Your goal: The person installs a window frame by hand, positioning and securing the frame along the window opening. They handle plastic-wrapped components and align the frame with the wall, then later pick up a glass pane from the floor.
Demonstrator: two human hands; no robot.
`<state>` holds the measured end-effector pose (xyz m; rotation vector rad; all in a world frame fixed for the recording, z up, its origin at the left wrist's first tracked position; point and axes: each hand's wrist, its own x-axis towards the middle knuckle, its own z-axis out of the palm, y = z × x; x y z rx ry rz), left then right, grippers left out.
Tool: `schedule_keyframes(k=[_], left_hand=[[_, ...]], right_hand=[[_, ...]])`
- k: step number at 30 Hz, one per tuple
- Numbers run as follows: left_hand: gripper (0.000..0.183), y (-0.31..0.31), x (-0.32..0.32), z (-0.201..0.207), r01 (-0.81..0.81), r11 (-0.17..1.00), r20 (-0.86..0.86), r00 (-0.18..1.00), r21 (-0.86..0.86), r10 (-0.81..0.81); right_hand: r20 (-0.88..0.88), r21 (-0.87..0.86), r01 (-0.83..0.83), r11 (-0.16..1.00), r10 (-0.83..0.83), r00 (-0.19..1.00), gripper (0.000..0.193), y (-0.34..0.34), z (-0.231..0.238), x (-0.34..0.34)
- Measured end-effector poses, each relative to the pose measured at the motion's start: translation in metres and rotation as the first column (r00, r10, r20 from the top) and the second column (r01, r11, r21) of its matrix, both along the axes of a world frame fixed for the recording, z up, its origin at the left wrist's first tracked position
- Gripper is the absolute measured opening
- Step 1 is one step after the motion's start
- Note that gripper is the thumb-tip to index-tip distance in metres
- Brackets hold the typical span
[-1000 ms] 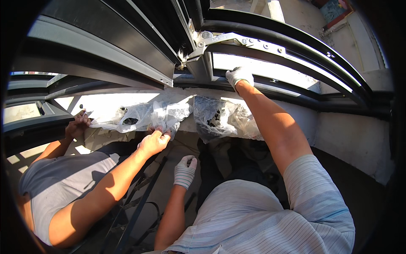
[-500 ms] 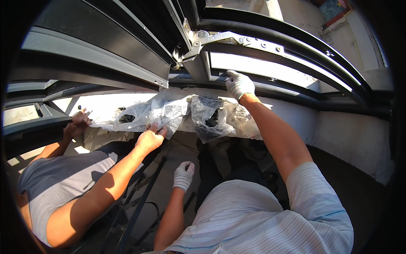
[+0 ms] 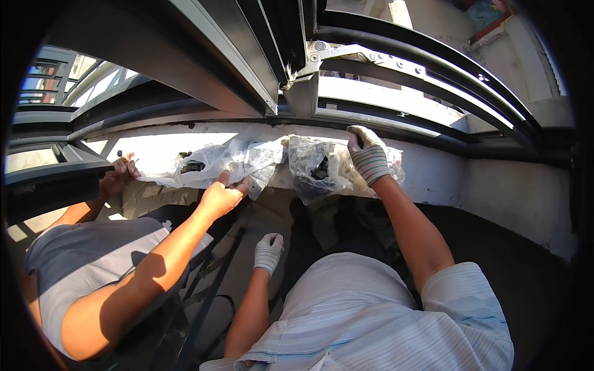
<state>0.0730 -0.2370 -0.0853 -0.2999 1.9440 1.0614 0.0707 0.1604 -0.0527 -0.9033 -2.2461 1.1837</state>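
single head view, left lens of a side-by-side fisheye pair on the wearer's head; faces down and forward, upright, unmirrored; close in, striped shirt (image 3: 365, 309) filling the lower edge, left hand (image 3: 268, 252) and right hand (image 3: 370, 156) around the middle, window frame (image 3: 396, 43) across the top; co-worker (image 3: 105, 260) seen from above at left; wide lens bends straight frame edges; black rounded border closes off the corners

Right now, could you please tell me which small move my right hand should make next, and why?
I'd probably close the right hand gently on the clear plastic bag: in this view it overlaps the bag's right part, though contact is unclear. No other hand is on that bag; the co-worker's right hand is at the neighbouring bag.
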Motion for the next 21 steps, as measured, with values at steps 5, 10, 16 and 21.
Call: schedule_keyframes(k=[5,10,16,21], left_hand=[[0.024,-0.018,-0.014,-0.013,0.069,0.998,0.000,0.998,-0.007,-0.069],[0.027,-0.031,-0.048,-0.010,0.110,0.994,0.004,0.994,-0.019,-0.110],[0.027,-0.070,-0.069,-0.018,0.062,0.998,0.014,0.998,-0.017,-0.062],[0.024,-0.096,-0.072,-0.017,0.018,0.997,0.009,1.000,-0.073,-0.017]], right_hand=[[0.093,0.369,-0.086,0.926,0.056,0.994,0.025,-0.006,0.027,-0.008],[0.253,0.584,-0.210,0.784,0.070,0.965,0.042,0.003,0.022,-0.045],[0.565,0.462,-0.332,0.822,0.016,0.825,0.060,0.000,0.014,-0.073],[0.601,0.455,-0.334,0.826,-0.007,0.799,0.063,0.001,0.010,-0.079]])
